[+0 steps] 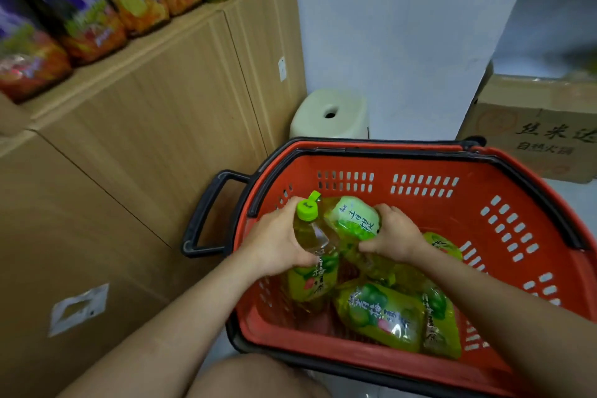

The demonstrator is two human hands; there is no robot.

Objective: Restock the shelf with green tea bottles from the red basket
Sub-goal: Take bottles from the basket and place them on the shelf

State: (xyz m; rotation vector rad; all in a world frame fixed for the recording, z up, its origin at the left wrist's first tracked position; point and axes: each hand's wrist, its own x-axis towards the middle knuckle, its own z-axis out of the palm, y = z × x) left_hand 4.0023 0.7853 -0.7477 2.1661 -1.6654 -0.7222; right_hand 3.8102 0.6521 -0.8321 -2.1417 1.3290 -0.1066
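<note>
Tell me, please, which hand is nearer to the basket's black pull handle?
Left. The left hand grips one bottle just right of the handle; the right hand holds another bottle farther right.

both hands are inside the basket point(533, 191). the left hand point(277, 239) grips an upright bottle point(315, 255); just right of it the right hand point(395, 237) grips a tilted bottle point(355, 220), and the two bottles touch. below the hands, more bottles point(381, 317) lie on the basket floor. left of the left hand stand cartons point(145, 139) with drinks point(97, 10) on top. beyond the hands sits a stool point(329, 113); far right of the right hand, a box point(533, 132)
</note>
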